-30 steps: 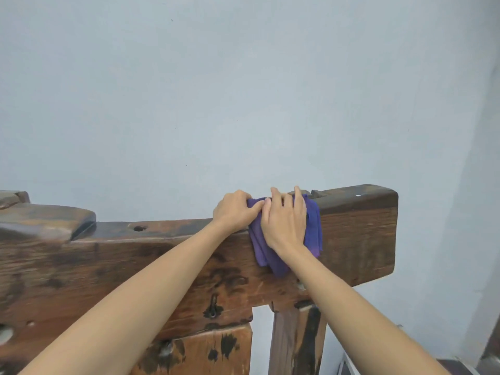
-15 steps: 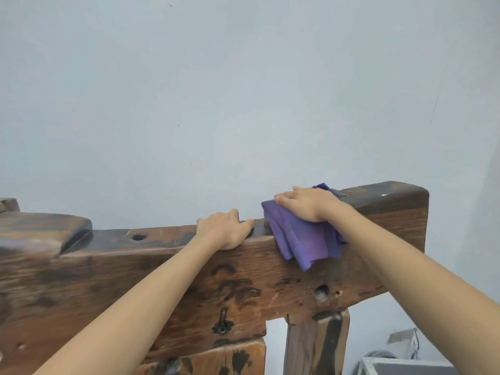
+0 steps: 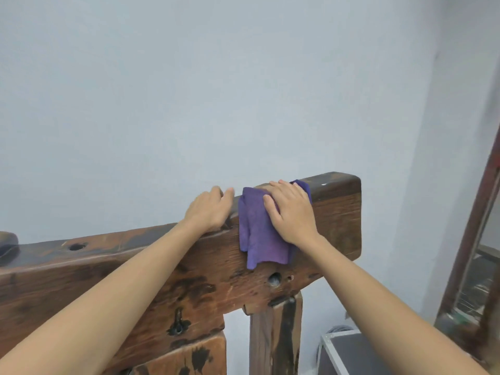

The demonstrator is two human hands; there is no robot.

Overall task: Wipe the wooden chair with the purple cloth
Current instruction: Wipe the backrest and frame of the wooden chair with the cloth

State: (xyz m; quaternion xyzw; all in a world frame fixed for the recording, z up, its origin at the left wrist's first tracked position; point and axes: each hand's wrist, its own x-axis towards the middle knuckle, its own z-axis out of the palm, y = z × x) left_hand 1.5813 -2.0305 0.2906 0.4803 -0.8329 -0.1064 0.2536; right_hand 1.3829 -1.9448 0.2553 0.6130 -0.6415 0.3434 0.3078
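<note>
The wooden chair's thick top rail (image 3: 167,269) runs across the view, dark brown with stains and holes, rising to a raised end at the right. The purple cloth (image 3: 257,234) is draped over the rail's top edge and hangs down its front face. My right hand (image 3: 290,212) lies flat on the cloth, fingers spread, pressing it against the wood. My left hand (image 3: 209,211) rests on the rail's top edge just left of the cloth, fingers curled over the wood and apart from the fabric.
A plain pale wall (image 3: 216,90) stands behind the chair. A wooden upright post (image 3: 274,336) supports the rail below. A dark case with metal edging (image 3: 349,353) sits on the floor at lower right. A brown framed panel (image 3: 476,266) leans at the right edge.
My right hand turned from gripping the cloth on top of the rail to pressing it flat on the front face. My left hand stays on the rail edge, now closer to the cloth.
</note>
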